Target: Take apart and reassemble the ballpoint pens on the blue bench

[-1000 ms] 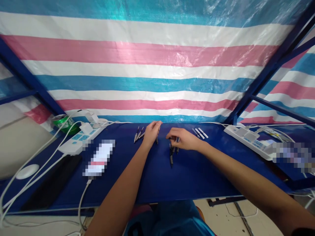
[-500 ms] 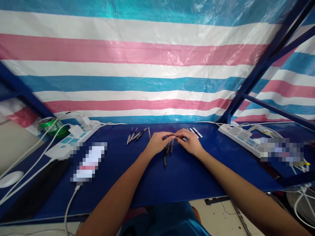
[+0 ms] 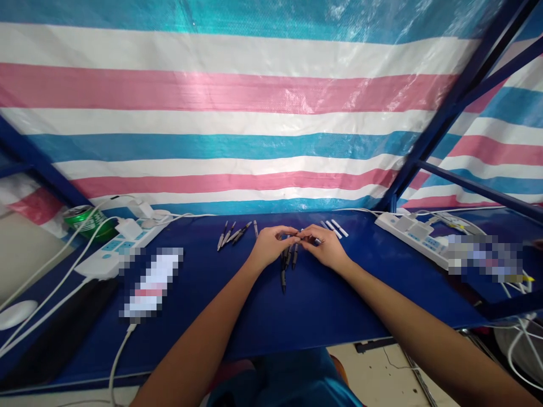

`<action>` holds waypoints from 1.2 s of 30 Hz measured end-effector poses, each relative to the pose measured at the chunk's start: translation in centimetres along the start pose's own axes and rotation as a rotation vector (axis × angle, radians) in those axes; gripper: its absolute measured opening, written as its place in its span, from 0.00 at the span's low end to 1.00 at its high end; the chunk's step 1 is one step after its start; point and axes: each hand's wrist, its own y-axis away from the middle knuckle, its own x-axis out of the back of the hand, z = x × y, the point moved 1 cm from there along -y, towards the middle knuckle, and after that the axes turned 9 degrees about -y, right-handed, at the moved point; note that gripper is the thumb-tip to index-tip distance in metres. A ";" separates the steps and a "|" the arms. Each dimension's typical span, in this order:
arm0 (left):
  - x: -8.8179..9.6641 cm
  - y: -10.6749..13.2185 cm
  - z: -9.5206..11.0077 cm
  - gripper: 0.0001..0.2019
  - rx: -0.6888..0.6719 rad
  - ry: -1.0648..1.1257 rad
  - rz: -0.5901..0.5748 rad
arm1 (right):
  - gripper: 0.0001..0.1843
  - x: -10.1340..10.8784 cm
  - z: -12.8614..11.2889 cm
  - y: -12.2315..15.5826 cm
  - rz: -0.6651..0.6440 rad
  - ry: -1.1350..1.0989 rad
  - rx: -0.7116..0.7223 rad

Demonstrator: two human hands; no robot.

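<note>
My left hand [image 3: 269,246] and my right hand [image 3: 324,246] meet fingertip to fingertip over the blue table [image 3: 297,299], both pinched on a small pen part [image 3: 299,236] held between them. Just below the hands lies a small bunch of dark pens [image 3: 287,261]. Several more pens [image 3: 234,233] lie fanned out to the left of my left hand. Behind my right hand are a few white pen pieces [image 3: 335,228].
A white power strip [image 3: 116,251] with plugs and cables sits at the left, with a green can [image 3: 82,219] behind it and a white round object [image 3: 16,312] nearer me. Another power strip [image 3: 418,237] lies at the right. A striped tarp forms the back wall.
One second ago my hands were apart, the left near the fanned pens and the right over the bunch. They have come together and now pinch one small part between them.
</note>
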 end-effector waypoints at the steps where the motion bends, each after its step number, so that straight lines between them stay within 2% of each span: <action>1: 0.0 0.0 0.0 0.16 0.003 0.016 0.004 | 0.07 0.0 0.0 0.0 -0.003 0.001 -0.006; 7: -0.4 -0.3 -0.3 0.22 0.017 0.196 -0.001 | 0.12 -0.4 0.3 0.1 0.045 -0.023 -0.086; 12: 0.1 -0.4 -0.9 0.15 -0.002 0.096 0.042 | 0.11 -0.1 0.9 0.1 0.130 -0.120 -0.166; 16: 0.4 -0.5 -1.2 0.15 -0.010 0.164 0.074 | 0.13 0.3 1.3 0.1 0.187 -0.195 -0.233; 20: 0.4 -0.5 -1.1 0.17 -0.002 0.216 0.047 | 0.16 0.5 1.3 0.0 0.230 -0.230 -0.294; 25: 0.5 -0.3 -0.6 0.18 -0.020 0.158 0.028 | 0.16 0.8 1.0 -0.3 0.232 -0.300 -0.306; 30: 0.4 -0.3 -0.7 0.18 -0.017 0.106 0.042 | 0.13 0.7 1.4 -0.3 0.165 -0.202 -0.262; 36: 0.4 -0.3 -0.8 0.16 -0.031 0.021 0.050 | 0.17 0.2 2.0 -0.1 0.169 -0.296 -0.309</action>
